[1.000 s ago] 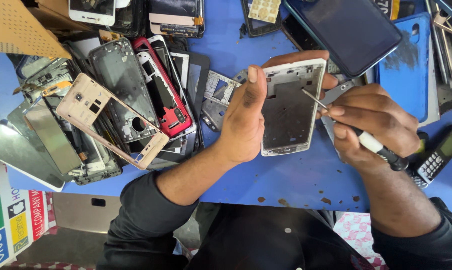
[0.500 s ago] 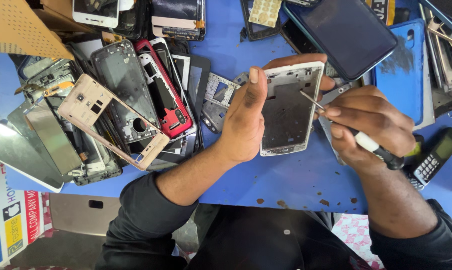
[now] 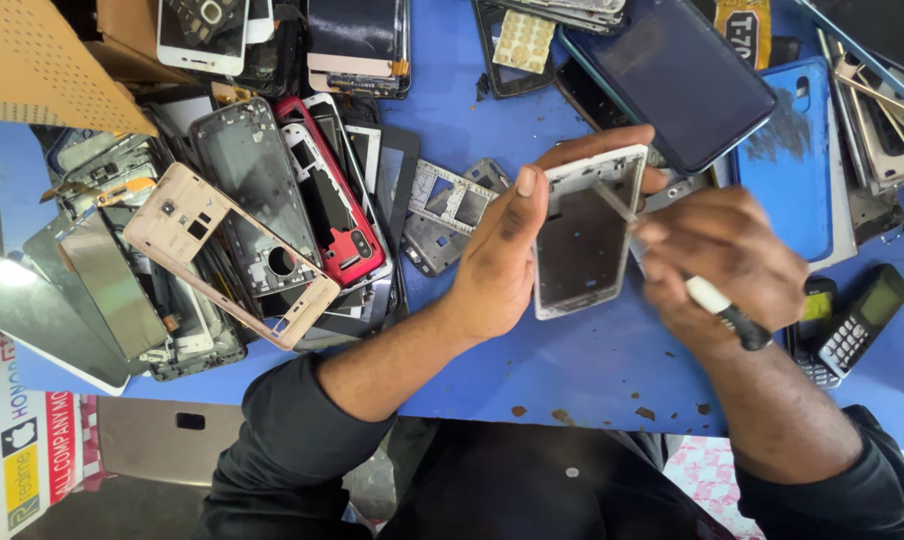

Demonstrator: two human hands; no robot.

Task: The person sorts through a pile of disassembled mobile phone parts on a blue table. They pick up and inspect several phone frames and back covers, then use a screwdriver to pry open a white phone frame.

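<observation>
My left hand (image 3: 500, 255) grips a white phone frame (image 3: 584, 235) by its left edge, fingers curled over the top, holding it above the blue table (image 3: 532, 370). My right hand (image 3: 717, 262) is closed around a screwdriver (image 3: 717, 300) with a white and black handle. Its thin metal shaft reaches up and left, with the tip at the frame's upper right part. The right hand is slightly blurred.
A pile of phone frames and back covers lies at the left, among them a gold frame (image 3: 234, 255) and a red one (image 3: 332, 205). A dark smartphone (image 3: 677, 75), a blue cover (image 3: 787, 165) and a small keypad phone (image 3: 857, 322) lie to the right.
The frame and both hands have stayed in place. The right hand has shifted slightly with the screwdriver at the frame's upper right.
</observation>
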